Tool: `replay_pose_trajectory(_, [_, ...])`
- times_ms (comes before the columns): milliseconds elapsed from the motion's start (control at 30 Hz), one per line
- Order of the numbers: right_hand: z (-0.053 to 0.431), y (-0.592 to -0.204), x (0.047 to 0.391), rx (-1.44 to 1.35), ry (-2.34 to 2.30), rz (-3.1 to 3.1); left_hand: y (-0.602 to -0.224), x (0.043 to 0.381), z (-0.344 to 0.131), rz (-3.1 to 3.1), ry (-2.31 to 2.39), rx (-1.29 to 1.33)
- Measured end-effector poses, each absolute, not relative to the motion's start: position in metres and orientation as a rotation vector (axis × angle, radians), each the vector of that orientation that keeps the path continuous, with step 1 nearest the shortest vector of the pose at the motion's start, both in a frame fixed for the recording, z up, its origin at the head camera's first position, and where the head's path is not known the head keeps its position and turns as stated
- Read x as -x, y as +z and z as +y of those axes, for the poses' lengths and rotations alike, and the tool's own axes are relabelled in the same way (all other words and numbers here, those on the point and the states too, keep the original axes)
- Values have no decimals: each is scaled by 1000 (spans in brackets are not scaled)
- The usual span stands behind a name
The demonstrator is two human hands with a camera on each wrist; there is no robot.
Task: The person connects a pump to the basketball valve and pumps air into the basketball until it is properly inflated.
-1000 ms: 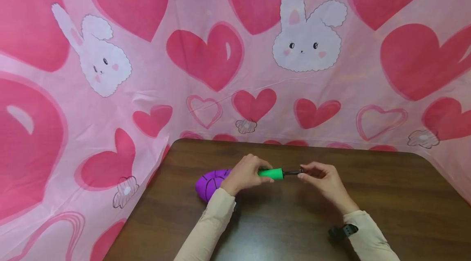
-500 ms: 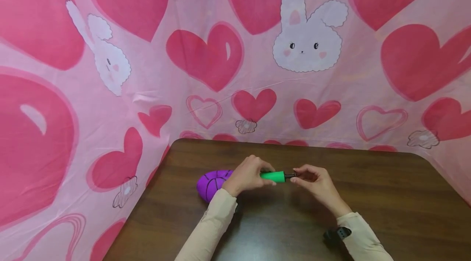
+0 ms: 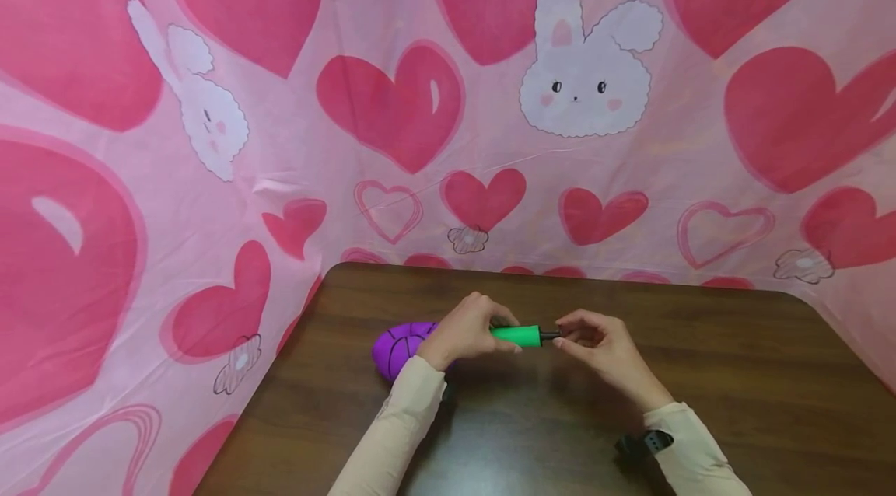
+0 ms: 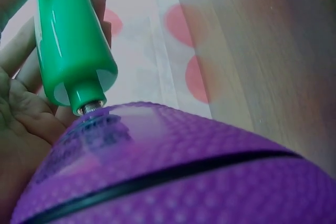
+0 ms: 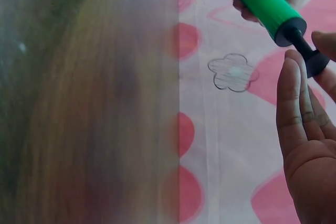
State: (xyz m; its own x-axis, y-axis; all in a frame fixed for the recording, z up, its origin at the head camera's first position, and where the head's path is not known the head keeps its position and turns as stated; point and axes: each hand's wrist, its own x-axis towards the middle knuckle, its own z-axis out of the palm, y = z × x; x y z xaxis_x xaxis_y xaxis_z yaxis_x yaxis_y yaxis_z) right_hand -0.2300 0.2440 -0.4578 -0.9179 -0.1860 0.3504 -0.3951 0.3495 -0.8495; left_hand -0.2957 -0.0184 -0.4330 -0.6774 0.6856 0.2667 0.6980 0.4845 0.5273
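Observation:
A green hand pump lies level between the two hands, its nozzle end at the ball. My left hand grips the green barrel. With thumb and fingertips, my right hand pinches the black pump handle at the other end. A short length of black rod shows between barrel and handle. The purple ball, with black lines, sits left of and partly behind the left hand. In the left wrist view, a metal tip under the green nozzle meets the pebbled ball surface.
Both hands are over a dark brown wooden table with rounded far corners. A pink cloth printed with hearts and rabbits hangs behind and to the left. A black wrist device sits by the right sleeve.
My right hand has moved left toward the barrel, and less of the black rod shows than a second ago. The left hand and ball have stayed nearly in place.

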Motion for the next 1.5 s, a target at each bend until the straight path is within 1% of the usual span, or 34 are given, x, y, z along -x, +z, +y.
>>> replay_pose_trajectory(200, [263, -455, 232, -473, 1583, -2434, -434, 298, -23, -2680, -992, 1227])
replay_pose_trajectory(400, [284, -451, 234, -502, 1661, -2352, -436, 299, -27, -2705, -1022, 1180])
replay_pose_trajectory(733, [309, -445, 237, -471, 1786, -2245, -436, 299, -29, -2705, -1026, 1159])
replay_pose_trajectory(1133, [309, -443, 237, -457, 1794, -2250, -437, 301, -27, -2692, -1021, 1162])
replay_pose_trajectory(1367, [301, -446, 236, -443, 1819, -2239, -435, 300, -26, -2690, -1007, 1158])
replay_pose_trajectory(1500, [294, -447, 235, -422, 1747, -2292, -435, 298, -23, -2682, -987, 1166])
